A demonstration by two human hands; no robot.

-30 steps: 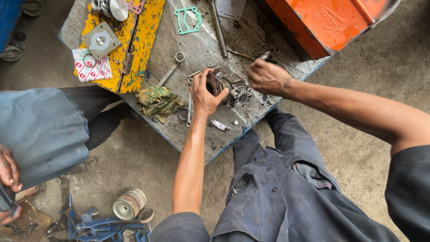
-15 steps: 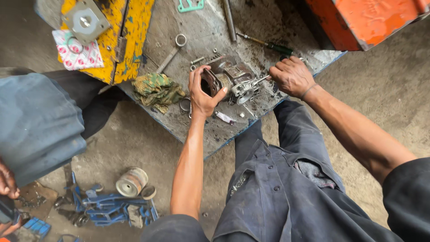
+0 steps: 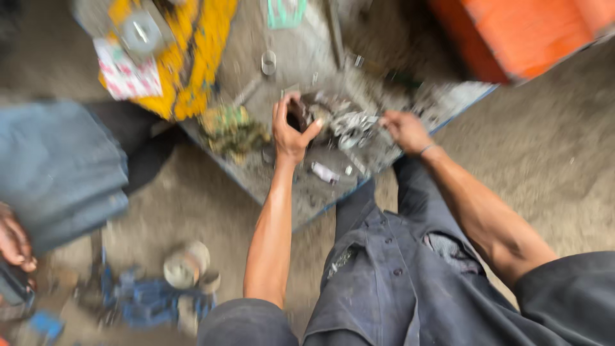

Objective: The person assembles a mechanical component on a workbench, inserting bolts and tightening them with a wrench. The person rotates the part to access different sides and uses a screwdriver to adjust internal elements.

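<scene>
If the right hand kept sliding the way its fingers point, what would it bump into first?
The right hand points left across the metal sheet, so it would most likely meet the shiny metal part first. The picture is blurred, so whether the fingers touch it already cannot be told.

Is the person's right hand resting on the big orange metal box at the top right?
No: the right hand is down on the grey metal work plate, at the cluster of small metal parts, apart from the orange metal box.
</scene>
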